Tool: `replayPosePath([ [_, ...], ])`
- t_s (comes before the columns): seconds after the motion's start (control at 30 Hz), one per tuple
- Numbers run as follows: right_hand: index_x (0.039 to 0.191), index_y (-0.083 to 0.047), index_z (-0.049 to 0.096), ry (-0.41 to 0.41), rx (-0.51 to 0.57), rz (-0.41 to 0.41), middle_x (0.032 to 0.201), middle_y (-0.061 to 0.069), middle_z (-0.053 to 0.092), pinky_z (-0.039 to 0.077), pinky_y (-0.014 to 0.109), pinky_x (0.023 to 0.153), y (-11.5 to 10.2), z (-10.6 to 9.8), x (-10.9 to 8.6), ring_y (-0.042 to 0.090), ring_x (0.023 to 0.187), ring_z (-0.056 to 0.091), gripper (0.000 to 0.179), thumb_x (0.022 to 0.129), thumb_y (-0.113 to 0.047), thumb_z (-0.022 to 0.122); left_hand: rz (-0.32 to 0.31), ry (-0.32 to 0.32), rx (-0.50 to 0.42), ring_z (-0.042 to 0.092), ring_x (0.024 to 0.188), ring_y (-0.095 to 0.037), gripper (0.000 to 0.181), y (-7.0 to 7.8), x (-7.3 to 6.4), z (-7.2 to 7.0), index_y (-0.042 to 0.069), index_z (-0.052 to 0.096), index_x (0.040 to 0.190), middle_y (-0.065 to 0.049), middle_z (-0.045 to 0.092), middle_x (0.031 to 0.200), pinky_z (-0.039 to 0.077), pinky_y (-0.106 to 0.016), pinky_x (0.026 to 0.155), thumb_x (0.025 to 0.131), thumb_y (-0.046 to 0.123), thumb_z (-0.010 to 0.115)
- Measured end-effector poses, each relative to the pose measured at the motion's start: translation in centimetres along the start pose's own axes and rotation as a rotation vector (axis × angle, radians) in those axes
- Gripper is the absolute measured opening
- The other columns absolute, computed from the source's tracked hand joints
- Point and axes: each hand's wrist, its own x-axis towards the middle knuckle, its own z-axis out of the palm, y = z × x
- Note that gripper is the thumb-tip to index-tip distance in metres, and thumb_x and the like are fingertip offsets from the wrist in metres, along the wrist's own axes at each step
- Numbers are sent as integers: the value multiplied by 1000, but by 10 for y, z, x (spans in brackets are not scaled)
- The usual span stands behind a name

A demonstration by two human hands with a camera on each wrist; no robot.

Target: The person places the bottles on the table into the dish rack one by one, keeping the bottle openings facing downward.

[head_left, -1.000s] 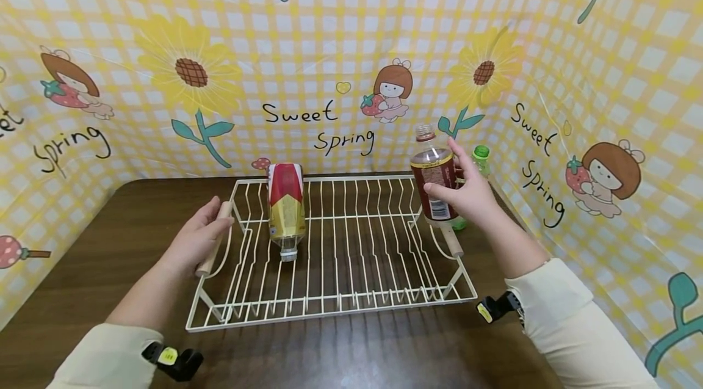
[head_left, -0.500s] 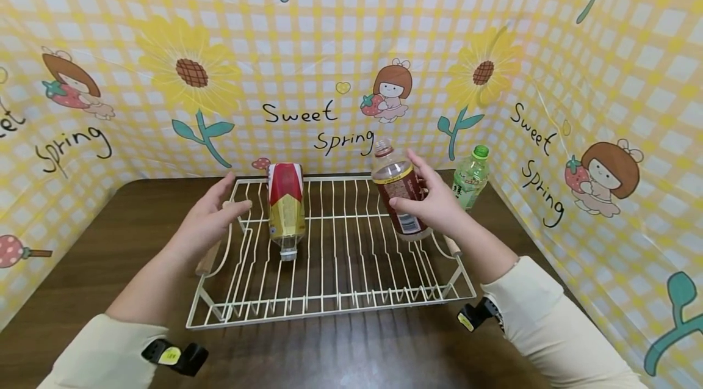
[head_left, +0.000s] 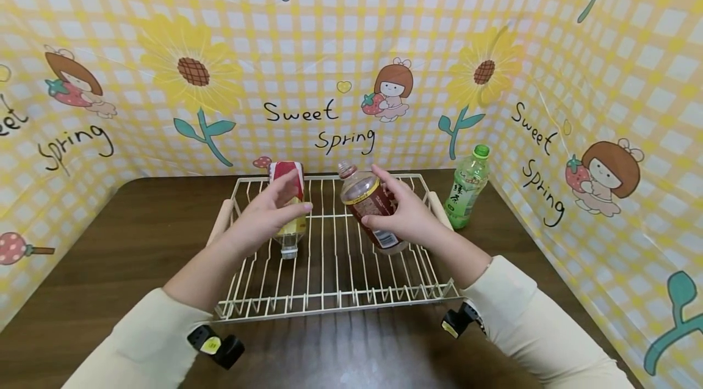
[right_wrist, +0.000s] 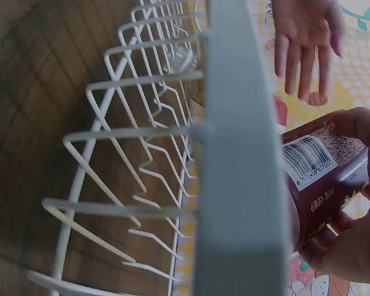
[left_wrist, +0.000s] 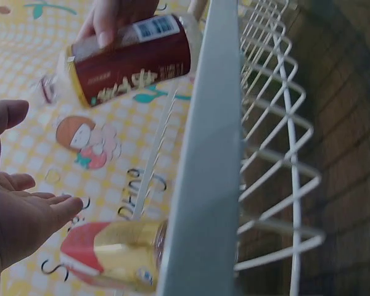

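My right hand [head_left: 409, 215] grips a capless clear bottle with a dark red-brown label [head_left: 379, 209], tilted with its neck to the left above the wire rack [head_left: 329, 279]. My left hand [head_left: 269, 212] holds nothing; its fingers are extended over a bottle with a red and yellow label [head_left: 291, 227] that lies in the rack, neck towards me. In the left wrist view a gap shows between the left hand [left_wrist: 24, 209] and the tilted bottle's neck [left_wrist: 46, 90]. The barcode on the held bottle [right_wrist: 314, 163] faces the right wrist camera.
A green tea bottle with a green cap [head_left: 467, 187] stands upright on the dark wooden table [head_left: 126, 242], right of the rack. Wooden handles [head_left: 221, 221] flank the cream rack. A yellow checked cloth [head_left: 329, 29] hangs behind and at the sides.
My right hand has carried the brown-label bottle left over the rack, tilting it. My left hand has let go of the rack's wooden handle and moved right. The green bottle is now uncovered.
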Motion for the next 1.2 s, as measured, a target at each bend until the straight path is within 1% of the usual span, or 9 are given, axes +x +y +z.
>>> replayPosePath([
  [0.2, 156, -36, 23, -40, -129, -16, 142, 19, 40, 52, 47, 93, -2, 11, -1, 34, 120, 54, 94, 80, -27, 78, 8, -36, -27, 19, 150, -35, 86, 2, 11, 15, 13, 7, 159, -16, 12, 165, 25, -55, 117, 95, 22, 64],
  [0.33, 156, -34, 24, -66, -197, -41, 139, 19, 43, 52, 45, 92, -1, 17, -1, 32, 118, 54, 93, 79, -28, 78, 4, -49, -47, 22, 149, -36, 89, 1, 18, 20, 15, 7, 159, -18, 12, 164, 28, -55, 115, 93, 21, 66],
  [0.47, 156, -31, 26, -105, -239, -72, 139, 18, 46, 53, 41, 88, -1, 22, -1, 30, 115, 54, 93, 79, -28, 78, 0, -61, -41, 26, 147, -39, 89, -1, 23, 24, 14, 11, 158, -21, 17, 162, 32, -56, 113, 91, 18, 69],
  [0.57, 156, -31, 26, -133, -266, -90, 139, 17, 46, 53, 38, 85, -1, 24, -1, 29, 113, 54, 93, 79, -27, 78, -9, -65, 13, 34, 143, -39, 87, -3, 25, 27, 12, 19, 157, -22, 27, 159, 39, -54, 109, 89, 19, 71],
  [0.67, 156, -30, 26, -153, -283, -105, 139, 16, 46, 53, 36, 82, -1, 26, -2, 28, 111, 54, 93, 80, -27, 78, -8, -85, 74, 48, 133, -37, 81, -4, 25, 28, 9, 26, 154, -24, 42, 149, 48, -47, 101, 88, 21, 72],
  [0.73, 156, -29, 26, -163, -282, -111, 138, 17, 46, 53, 35, 81, -1, 27, -3, 28, 110, 54, 92, 80, -27, 78, -10, -104, 82, 56, 122, -34, 78, -6, 25, 28, 6, 30, 152, -25, 52, 140, 51, -40, 95, 88, 20, 72],
  [0.83, 156, -30, 27, -176, -283, -109, 138, 16, 46, 53, 33, 80, -1, 27, -3, 26, 109, 53, 93, 79, -26, 79, -13, -119, 90, 62, 110, -27, 73, -8, 25, 29, 3, 37, 148, -24, 60, 127, 53, -32, 87, 87, 20, 73],
  [1.0, 155, -31, 29, -181, -322, -129, 137, 14, 48, 52, 31, 78, 1, 29, -2, 24, 106, 53, 93, 77, -25, 80, -20, -127, 115, 64, 101, -22, 64, -10, 25, 28, 0, 47, 138, -22, 64, 121, 54, -29, 82, 84, 19, 76],
  [1.2, 154, -32, 30, -209, -370, -163, 134, 10, 51, 50, 31, 80, 1, 30, -3, 22, 105, 52, 93, 76, -26, 79, -17, -162, 193, 63, 104, -23, 64, -11, 24, 26, 2, 52, 137, -19, 64, 124, 53, -31, 84, 83, 24, 78],
])
